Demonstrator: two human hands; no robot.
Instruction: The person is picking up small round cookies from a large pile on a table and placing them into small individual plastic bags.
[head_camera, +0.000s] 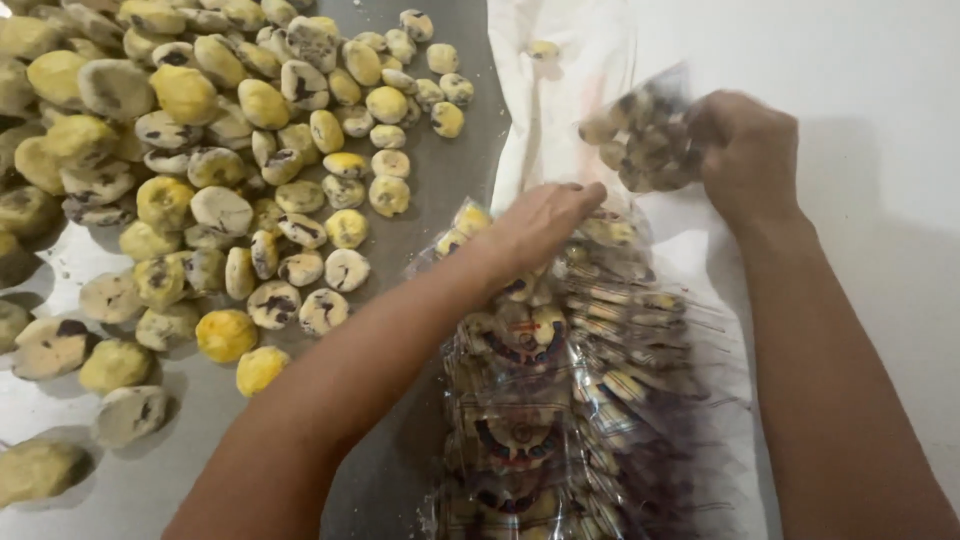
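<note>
My right hand grips a small clear plastic bag of cookies, held up over a white cloth. My left hand reaches across with fingers together, resting on the top of a row of filled clear packets that lies along the cloth. Whether the left hand grips a packet is hidden by its own fingers. The packets hold pale yellow cookies with dark spots.
A large heap of loose yellow and whitish cookies with dark chips covers a grey metal tabletop at the left. One loose cookie lies on the cloth at the top. A white surface lies at the right.
</note>
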